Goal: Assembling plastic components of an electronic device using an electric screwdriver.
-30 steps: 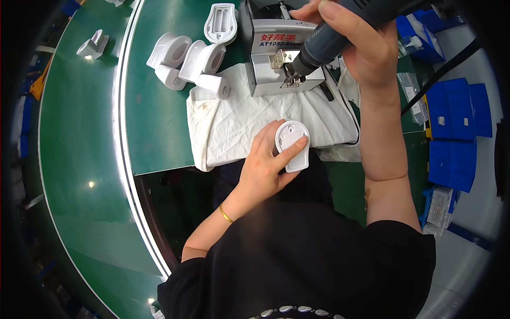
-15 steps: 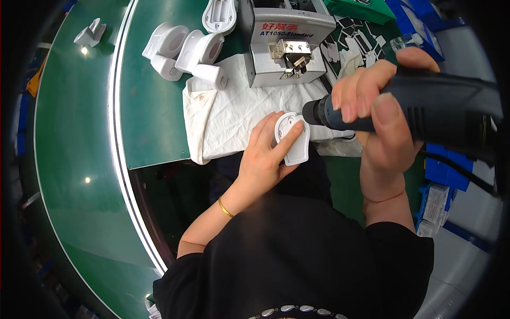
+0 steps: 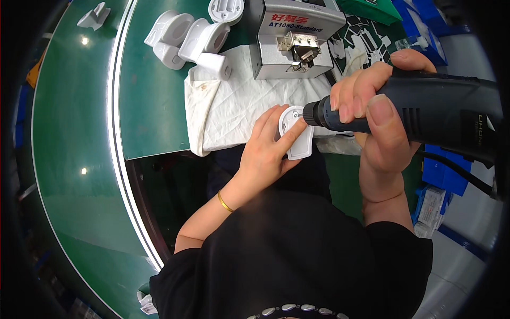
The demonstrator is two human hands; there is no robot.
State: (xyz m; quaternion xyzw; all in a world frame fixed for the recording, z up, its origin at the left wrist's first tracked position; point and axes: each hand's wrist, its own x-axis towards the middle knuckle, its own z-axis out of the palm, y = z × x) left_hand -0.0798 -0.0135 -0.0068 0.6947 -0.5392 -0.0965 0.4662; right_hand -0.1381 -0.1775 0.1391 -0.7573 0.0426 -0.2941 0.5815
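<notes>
My left hand (image 3: 267, 141) is closed around a white plastic housing (image 3: 300, 145) with a rounded, recessed end, at the front edge of the white cloth. The thumb lies across its open face. In my right hand (image 3: 385, 106) is a dark electric screwdriver (image 3: 441, 101), lying nearly level and pointing left. Its thin bit meets the housing's recess beside my left thumb, where a small screw seems to sit; the exact contact is too small to tell.
Several white plastic housings (image 3: 204, 45) stand at the back on the green table (image 3: 151, 122). A grey metal machine (image 3: 297, 42) rests behind the white cloth (image 3: 239, 101). Flat black and white pieces (image 3: 366, 42) lie to its right, near a green bin (image 3: 374, 9) and blue bins (image 3: 419, 24).
The screwdriver's bit has moved from the housing's rim into its recess. My left hand and the housing have shifted slightly. The view has tilted a little, so the table things sit higher.
</notes>
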